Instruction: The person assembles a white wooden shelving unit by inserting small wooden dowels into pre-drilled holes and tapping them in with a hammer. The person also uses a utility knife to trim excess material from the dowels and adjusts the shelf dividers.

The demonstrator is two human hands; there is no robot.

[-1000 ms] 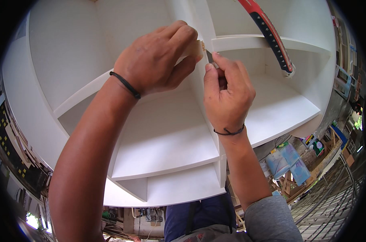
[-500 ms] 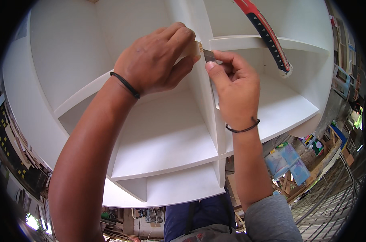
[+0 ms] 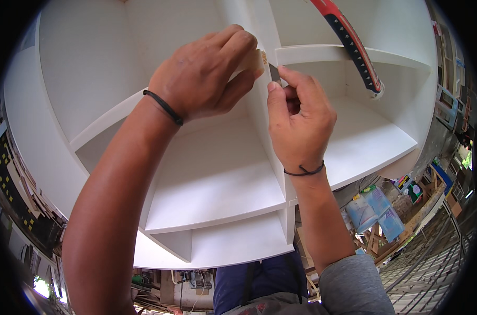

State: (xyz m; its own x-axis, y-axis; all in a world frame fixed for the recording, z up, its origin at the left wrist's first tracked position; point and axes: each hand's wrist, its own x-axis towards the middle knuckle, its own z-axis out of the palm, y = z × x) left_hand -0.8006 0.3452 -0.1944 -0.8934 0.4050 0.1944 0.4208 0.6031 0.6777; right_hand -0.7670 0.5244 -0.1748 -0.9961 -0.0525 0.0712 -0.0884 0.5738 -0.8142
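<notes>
A white shelving cabinet (image 3: 217, 178) with several compartments fills the view in front of me. At its upright divider, my left hand (image 3: 201, 73) is closed around a small pale block (image 3: 258, 62) with a rough, wood-coloured end. Just to the right, my right hand (image 3: 304, 113) has thumb and index finger bent around a thin grey, metal-looking strip (image 3: 274, 75) against the divider edge. Most of the strip is hidden, so I cannot tell its kind. To the upper right is a hammer-like tool with a red and black handle (image 3: 354, 50); its head is out of view.
Shelf edges (image 3: 348, 54) run out on both sides of the divider. Beyond the cabinet at the lower right are clear blue plastic packs (image 3: 377, 207), wood scraps and a wire mesh (image 3: 427, 268). Boards (image 3: 25, 194) are stacked at the far left.
My right hand has shifted slightly left and its wrist has turned, with thumb and index finger a little further apart. The left hand and block have barely moved.
</notes>
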